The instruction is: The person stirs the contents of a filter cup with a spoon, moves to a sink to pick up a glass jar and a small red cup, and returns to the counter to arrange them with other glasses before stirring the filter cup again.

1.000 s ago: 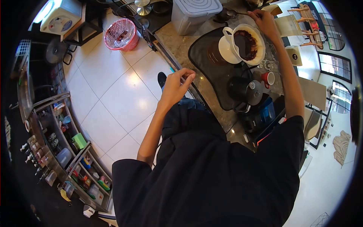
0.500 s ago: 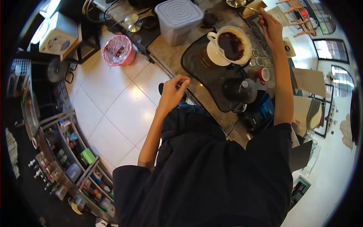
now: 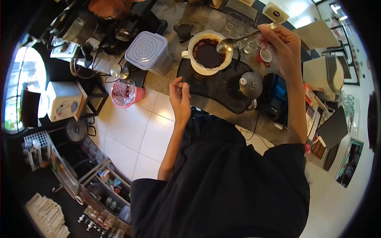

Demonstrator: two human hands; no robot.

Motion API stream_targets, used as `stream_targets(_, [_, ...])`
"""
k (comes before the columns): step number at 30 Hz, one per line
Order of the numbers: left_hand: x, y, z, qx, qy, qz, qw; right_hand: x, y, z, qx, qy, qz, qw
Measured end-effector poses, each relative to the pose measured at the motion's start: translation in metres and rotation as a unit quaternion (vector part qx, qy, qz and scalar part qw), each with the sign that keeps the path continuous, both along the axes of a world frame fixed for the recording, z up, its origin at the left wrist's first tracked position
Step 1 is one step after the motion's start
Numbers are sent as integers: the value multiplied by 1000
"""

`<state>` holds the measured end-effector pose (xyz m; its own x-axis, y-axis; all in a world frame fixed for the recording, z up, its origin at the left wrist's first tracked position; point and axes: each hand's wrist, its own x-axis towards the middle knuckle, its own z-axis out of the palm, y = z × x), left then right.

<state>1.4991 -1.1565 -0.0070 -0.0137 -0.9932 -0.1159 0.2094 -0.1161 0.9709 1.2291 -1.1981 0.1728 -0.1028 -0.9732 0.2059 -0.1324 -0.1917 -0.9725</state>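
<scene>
Stone counter: right hand around spoon over dripper, left hand loose, empty; box logo illegible.

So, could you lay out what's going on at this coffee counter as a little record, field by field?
Right hand: grips a spoon by the handle end, with its bowl over the dripper's rim
Left hand: empty, raised near the counter's edge, touching nothing
Dripper: white, with a handle, at the far end of a black mat
Coffee grounds: dark, inside the dripper
Nearby: black kettle with lid on, red cup, lidded plastic container
</scene>
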Motion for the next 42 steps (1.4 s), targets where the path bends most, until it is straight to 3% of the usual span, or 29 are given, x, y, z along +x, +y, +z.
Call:
stream_targets(10, [-2, -43, -5, 14, 24, -88, 996, 39, 20, 4, 74, 73, -56, 993])
stream_targets(12, [-3, -52, -11, -28, 31, -102, 994, 46, 21, 4, 100, 92, -67, 989])
stream_targets(15, [-9, -62, -15, -22, 50, -94, 994, 51, 22, 2, 90, 87, -91, 988])
stream_targets(19, [-16, -68, -17, -34, 72, -89, 993, 45, 23, 1, 41, -6, -124, 991])
stream_targets(25, [-14, -76, -20, -27, 101, -96, 990, 66, 23, -11, 64, 117, -191, 973])
stream_targets(27, [-15, -81, -17, -30, 111, -79, 990, 72, 22, -12, 82, 282, -188, 937])
stream_targets(34, [-15, -88, -8, -93, 70, -84, 990, 82, 7, -37, -46, 376, -159, 912])
stream_targets(42, [-12, -89, 4, -85, 65, -95, 990, 75, -4, -52, 14, 370, -159, 915])
